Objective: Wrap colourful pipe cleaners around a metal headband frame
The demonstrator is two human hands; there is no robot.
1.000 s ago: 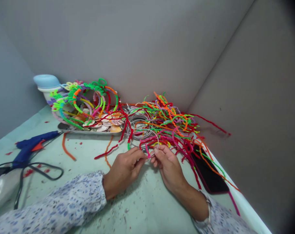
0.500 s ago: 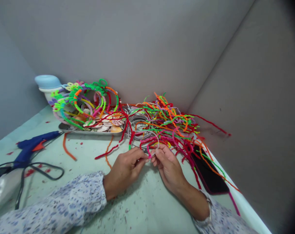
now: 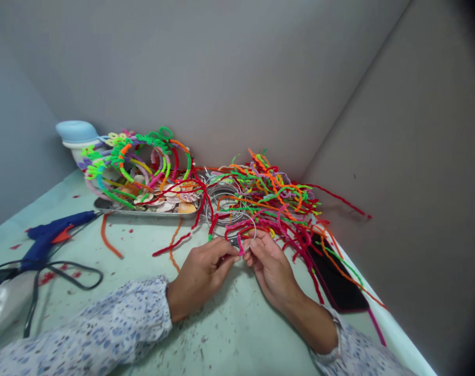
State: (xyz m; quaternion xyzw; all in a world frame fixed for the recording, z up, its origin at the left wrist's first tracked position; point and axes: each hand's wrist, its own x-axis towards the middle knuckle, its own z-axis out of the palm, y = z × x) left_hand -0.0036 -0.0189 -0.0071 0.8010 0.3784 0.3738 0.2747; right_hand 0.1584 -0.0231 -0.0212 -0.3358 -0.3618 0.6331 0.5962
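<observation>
My left hand is closed in a pinch on a short pink pipe cleaner, which sits against a thin silver wire ring. Between thumb and fingers, my right hand grips that ring just to the right, the fingertips of both hands almost meeting. How far the pink piece wraps round the wire is hidden by the fingers. Just behind them lie a coil of silver wire and the dark handle of a tool, partly covered.
A heap of colourful pipe cleaners lies at the back, reaching over a phone on the right. Fuzzy rings and shells fill a metal tray. On the left are a blue glue gun with its cord and a blue-lidded bottle.
</observation>
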